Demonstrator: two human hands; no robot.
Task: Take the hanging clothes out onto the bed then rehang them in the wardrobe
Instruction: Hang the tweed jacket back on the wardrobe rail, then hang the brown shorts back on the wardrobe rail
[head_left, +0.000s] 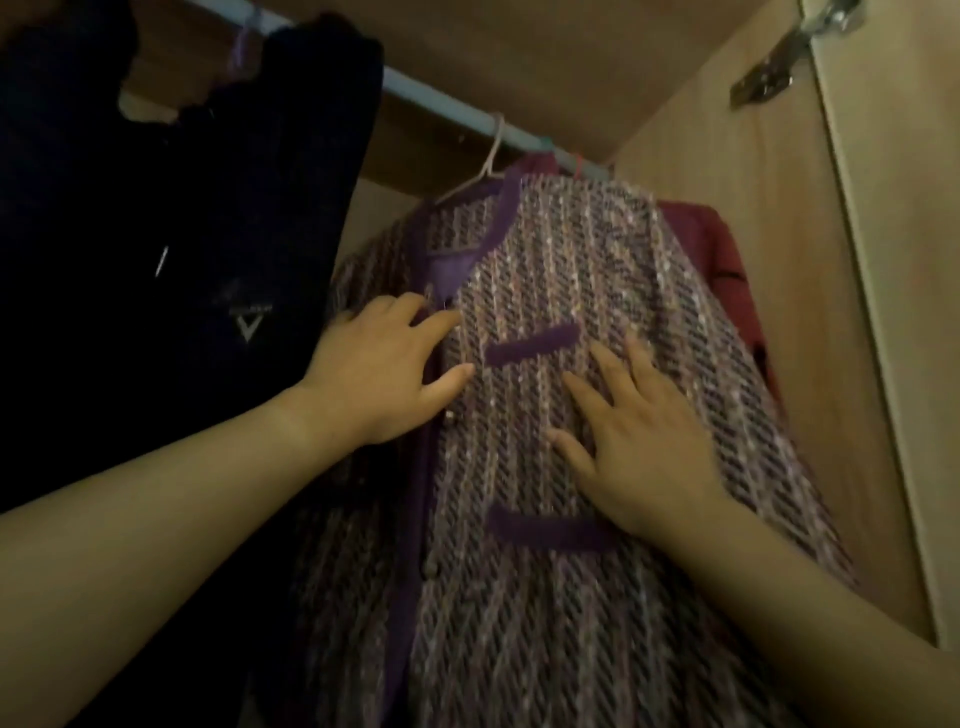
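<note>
We read no lettering, only a pale triangle logo (248, 327) on the dark garment (171, 208); left hand (382, 371) and right hand (641, 441) lie flat, fingers spread, on the purple tweed jacket (571, 291).

Dim, warm light from right; left side deep in shadow; soft blur, wide-angle bending at edges

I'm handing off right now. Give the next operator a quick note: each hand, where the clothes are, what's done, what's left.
Left hand: open, flat on the purple tweed jacket near its front edge.
Right hand: open, fingers spread flat on the jacket's front.
Jacket hangs on a white hanger on the rail. Dark garment hangs to its left, red garment behind on the right.
Done: cannot tell which stage; bed not in view.
Left: nothing gripped; check the bed for clothes.
</note>
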